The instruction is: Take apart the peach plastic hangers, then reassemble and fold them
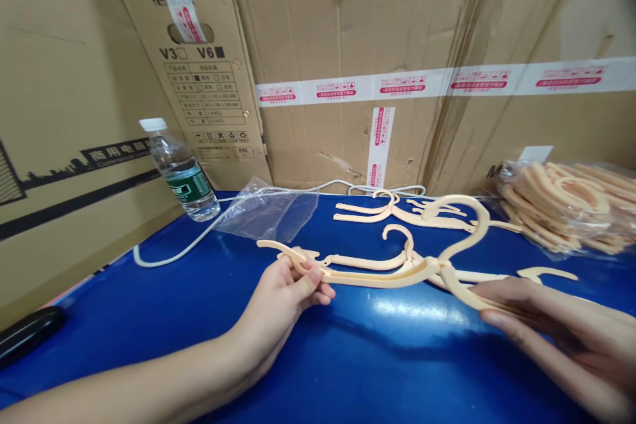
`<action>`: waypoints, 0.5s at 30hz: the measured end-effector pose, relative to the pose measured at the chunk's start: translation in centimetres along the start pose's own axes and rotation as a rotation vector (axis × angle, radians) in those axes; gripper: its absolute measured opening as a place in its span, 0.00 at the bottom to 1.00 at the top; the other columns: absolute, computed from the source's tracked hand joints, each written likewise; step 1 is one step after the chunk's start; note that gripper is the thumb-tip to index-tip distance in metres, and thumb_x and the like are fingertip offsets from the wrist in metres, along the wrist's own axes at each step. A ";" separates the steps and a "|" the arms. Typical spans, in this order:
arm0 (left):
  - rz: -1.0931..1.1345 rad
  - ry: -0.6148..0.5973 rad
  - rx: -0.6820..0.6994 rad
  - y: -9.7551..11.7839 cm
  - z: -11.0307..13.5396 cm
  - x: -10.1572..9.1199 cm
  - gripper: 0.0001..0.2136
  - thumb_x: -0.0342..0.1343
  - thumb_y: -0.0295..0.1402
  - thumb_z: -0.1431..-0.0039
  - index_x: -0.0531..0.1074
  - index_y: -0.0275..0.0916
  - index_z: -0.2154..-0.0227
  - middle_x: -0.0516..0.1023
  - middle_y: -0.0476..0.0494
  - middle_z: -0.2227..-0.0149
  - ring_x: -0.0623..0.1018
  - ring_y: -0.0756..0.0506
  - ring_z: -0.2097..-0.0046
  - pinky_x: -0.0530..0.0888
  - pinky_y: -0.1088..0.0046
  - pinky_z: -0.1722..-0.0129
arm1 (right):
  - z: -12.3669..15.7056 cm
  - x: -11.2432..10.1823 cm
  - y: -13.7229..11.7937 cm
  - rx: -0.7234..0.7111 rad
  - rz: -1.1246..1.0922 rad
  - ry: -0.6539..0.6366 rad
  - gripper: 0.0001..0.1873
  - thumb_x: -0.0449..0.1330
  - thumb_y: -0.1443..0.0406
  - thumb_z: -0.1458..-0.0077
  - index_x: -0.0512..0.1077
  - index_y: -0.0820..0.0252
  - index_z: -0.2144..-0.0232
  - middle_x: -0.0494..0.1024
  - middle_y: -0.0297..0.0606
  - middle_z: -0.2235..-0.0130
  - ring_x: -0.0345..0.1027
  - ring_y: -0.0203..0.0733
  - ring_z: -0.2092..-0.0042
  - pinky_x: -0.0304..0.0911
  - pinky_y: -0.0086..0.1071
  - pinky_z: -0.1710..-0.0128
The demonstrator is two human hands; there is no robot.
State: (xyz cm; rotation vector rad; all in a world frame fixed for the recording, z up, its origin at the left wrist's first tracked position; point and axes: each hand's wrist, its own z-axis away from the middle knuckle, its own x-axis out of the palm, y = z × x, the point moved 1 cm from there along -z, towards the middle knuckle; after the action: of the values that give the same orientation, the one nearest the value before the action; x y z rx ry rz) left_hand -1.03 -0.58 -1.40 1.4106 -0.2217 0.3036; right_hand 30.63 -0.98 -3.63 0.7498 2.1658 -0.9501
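Note:
A cream plastic folding hanger [382, 278] is held above the blue table, its hook [479, 225] pointing up. My left hand [293, 281] pinches its left arm close to a curved end piece. Around the right arm of the same hanger, my right hand [556, 324] is closed, and the fingers hide part of that arm. Just behind it, a second cream hanger [368, 264] lies on the table, partly covered by the held one. Farther back lie more hanger parts [365, 212], one with a hook.
A bag of cream hanger pieces [566, 205] sits at the back right. At the left stand a water bottle [186, 179], a crumpled clear plastic bag [271, 212] and a white cable [183, 255]. A black object [32, 334] lies front left. Cardboard boxes [318, 20] wall the back.

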 end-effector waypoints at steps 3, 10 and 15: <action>-0.005 -0.008 0.012 0.2 0.0 0.1 0.21 0.76 0.41 0.63 0.70 0.35 0.74 0.77 0.49 0.74 0.78 0.52 0.71 0.76 0.81 0.69 | -0.2 -0.1 0.1 0.089 -0.029 0.009 0.13 0.60 0.53 0.42 0.72 0.42 0.54 0.81 0.32 0.58 0.78 0.44 0.62 0.75 0.25 0.64; -0.278 -0.410 -0.045 -0.9 2.5 0.5 0.11 0.59 0.42 0.39 0.68 0.40 0.64 0.79 0.41 0.56 0.81 0.47 0.64 0.79 0.75 0.72 | -1.1 -0.8 -0.4 0.174 -0.130 0.059 0.12 0.60 0.53 0.42 0.72 0.46 0.56 0.81 0.33 0.64 0.77 0.40 0.67 0.72 0.21 0.70; -0.822 -0.817 0.880 -3.6 3.9 -0.3 0.15 0.42 0.39 0.29 0.71 0.43 0.51 0.83 0.43 0.56 0.79 0.44 0.51 0.75 0.71 0.48 | -1.2 -0.4 -0.5 0.151 -0.186 -0.058 0.10 0.59 0.54 0.41 0.74 0.47 0.58 0.81 0.35 0.60 0.77 0.42 0.61 0.73 0.23 0.64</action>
State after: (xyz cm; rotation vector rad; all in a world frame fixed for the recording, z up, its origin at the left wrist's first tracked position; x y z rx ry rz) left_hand 0.01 -4.91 -4.29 2.2982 -0.1481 -0.9934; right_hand 30.13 -0.40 -2.54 0.5896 2.1587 -1.2272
